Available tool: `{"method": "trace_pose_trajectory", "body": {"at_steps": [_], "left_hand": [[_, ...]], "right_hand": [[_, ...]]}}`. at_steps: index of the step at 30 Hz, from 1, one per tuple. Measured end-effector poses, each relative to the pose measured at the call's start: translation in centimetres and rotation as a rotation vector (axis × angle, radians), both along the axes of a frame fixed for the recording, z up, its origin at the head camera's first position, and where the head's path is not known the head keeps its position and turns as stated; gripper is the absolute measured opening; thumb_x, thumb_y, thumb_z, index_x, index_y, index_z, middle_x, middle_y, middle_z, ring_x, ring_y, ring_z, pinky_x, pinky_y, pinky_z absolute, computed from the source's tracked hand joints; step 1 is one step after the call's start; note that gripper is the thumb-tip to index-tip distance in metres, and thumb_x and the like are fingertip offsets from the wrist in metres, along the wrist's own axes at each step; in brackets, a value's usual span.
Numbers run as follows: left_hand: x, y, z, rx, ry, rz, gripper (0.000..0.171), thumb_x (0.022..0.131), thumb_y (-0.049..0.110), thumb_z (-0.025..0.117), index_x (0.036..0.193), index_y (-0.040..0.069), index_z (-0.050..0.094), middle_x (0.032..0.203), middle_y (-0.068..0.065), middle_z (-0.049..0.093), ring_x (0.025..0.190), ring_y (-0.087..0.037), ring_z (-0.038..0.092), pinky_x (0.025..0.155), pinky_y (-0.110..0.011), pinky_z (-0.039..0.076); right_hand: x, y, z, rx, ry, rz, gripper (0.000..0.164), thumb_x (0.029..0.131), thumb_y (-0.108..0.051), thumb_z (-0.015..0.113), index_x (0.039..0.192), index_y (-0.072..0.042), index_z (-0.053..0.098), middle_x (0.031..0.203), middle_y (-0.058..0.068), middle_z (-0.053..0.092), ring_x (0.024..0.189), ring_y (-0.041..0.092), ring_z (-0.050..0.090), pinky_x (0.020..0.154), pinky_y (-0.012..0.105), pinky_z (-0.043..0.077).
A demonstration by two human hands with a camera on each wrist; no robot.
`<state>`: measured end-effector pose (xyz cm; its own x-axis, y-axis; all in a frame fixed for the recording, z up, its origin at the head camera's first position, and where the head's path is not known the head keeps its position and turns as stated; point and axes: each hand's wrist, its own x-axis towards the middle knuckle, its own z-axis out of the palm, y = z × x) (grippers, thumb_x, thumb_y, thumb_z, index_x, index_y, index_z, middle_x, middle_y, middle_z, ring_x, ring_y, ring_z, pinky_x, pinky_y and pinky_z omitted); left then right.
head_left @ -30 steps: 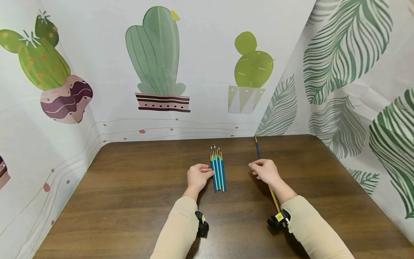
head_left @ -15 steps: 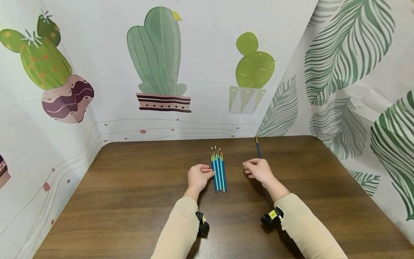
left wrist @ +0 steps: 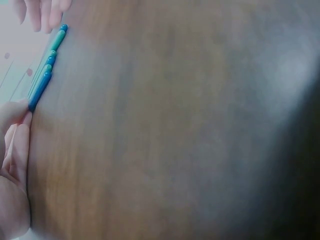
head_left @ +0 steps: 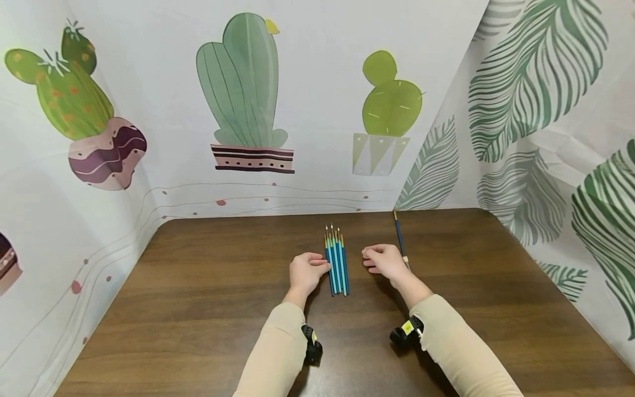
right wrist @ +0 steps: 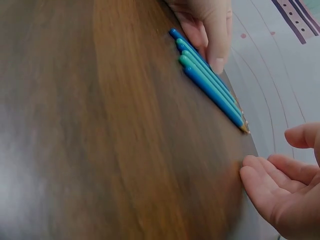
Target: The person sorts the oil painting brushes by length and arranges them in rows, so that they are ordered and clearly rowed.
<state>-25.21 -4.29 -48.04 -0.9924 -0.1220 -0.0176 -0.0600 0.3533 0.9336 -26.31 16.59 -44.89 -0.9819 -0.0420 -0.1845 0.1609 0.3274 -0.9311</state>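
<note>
A row of blue and turquoise paintbrushes (head_left: 337, 267) lies flat near the middle of the brown wood-grain counter (head_left: 223, 286), handles side by side and tips towards the wall. The left hand (head_left: 303, 274) is at the row's left side, fingers fairly straight, its tips touching the outermost brush rather than wrapped round it. Across from it, the right hand (head_left: 388, 262) is loosely open, apart from the row, with its thumb well clear of its gently bent fingers in the right wrist view.

Behind the right hand, a slim dark-blue stick (head_left: 399, 229) with a yellowish far end reaches the counter's back edge; a small pale piece (head_left: 405, 260) at its nearer end is too small to identify. Both arms wear cream sleeves (head_left: 275, 350) and black wrist cameras (head_left: 312, 346). Cacti and large leaves decorate the white wall covering (head_left: 322, 110).
</note>
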Motion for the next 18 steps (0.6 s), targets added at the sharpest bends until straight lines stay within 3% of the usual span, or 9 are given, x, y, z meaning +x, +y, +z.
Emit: {"method": "trace_pose_trajectory", "body": {"at_steps": [18], "left_hand": [[0.1,0.1,0.2,0.003,-0.018,0.007,0.028,0.078,0.016,0.077,0.102,0.003,0.069,0.091,-0.009,0.075,0.086,-0.018,0.071,0.080,-0.034,0.055]], "right_hand": [[-0.4,-2.9,-0.3,-0.118,-0.051,-0.015,0.039,0.096,-0.018,0.050,0.125,0.007,0.054,0.123,0.028,0.059,0.099,0.028,0.067,0.078,0.033,0.057]]}}
